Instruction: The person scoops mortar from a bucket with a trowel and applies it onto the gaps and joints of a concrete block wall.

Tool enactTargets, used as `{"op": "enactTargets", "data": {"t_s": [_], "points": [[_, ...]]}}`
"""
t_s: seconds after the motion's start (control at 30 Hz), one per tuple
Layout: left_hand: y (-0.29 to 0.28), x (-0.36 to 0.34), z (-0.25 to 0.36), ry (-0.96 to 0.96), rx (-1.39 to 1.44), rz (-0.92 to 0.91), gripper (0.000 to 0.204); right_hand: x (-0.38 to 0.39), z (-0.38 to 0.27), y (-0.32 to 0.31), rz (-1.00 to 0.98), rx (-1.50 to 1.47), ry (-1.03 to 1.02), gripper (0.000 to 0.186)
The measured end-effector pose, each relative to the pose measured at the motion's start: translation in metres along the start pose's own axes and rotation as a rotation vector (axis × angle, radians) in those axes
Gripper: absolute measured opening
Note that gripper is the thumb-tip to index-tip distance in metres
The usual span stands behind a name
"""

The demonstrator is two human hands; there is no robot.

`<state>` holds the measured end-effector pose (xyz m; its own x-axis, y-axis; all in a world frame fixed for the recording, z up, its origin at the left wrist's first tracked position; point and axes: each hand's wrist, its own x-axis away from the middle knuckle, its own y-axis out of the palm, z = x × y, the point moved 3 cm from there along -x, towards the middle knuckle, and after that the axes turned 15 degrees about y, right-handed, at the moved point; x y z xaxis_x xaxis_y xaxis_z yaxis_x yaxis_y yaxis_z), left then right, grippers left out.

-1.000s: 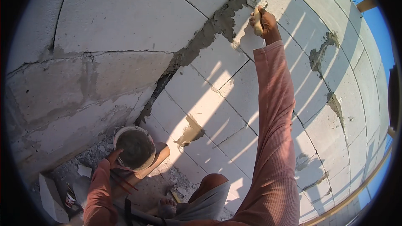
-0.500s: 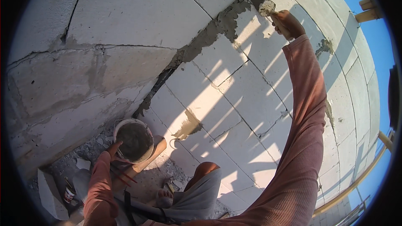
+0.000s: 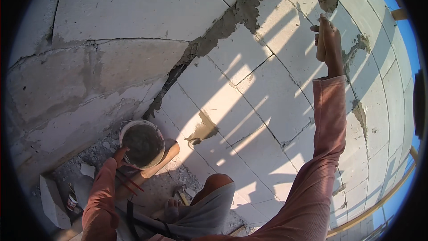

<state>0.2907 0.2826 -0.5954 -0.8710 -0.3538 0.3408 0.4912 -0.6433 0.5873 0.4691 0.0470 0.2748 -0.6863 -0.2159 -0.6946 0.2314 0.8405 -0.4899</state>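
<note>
The right hand (image 3: 330, 40), gripping the trowel (image 3: 327, 0), has swung off the mortar seam (image 3: 244, 11) toward one o'clock, apparently pausing application; the left hand (image 3: 119, 156) grasps the bucket (image 3: 162, 155) at eight o'clock.

Open air lay before the right wall (image 3: 249, 100) between the right hand (image 3: 329, 40) and the bucket (image 3: 162, 146). Beyond the bucket, that wall met the left wall (image 3: 133, 13), barring passage; the bent knee (image 3: 218, 181) stood in the way lower down.
</note>
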Motion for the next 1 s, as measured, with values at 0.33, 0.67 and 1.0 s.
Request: {"op": "enactTargets", "data": {"t_s": [0.33, 0.67, 1.0], "points": [[0.052, 0.102, 0.056, 0.007, -0.011, 0.197, 0.037, 0.219, 0.205, 0.104, -0.771, -0.015, 0.218, 0.039], [0.271, 0.261, 0.226, 0.206, -0.084, 0.467, 0.048, 0.203, 0.181, 0.047, -0.919, 0.181, -0.146, 0.033], [0.384, 0.317, 0.311, 0.253, 0.071, 0.420, 0.038, 0.141, 0.095, 0.039, -1.029, 0.389, -0.301, 0.036]]}}
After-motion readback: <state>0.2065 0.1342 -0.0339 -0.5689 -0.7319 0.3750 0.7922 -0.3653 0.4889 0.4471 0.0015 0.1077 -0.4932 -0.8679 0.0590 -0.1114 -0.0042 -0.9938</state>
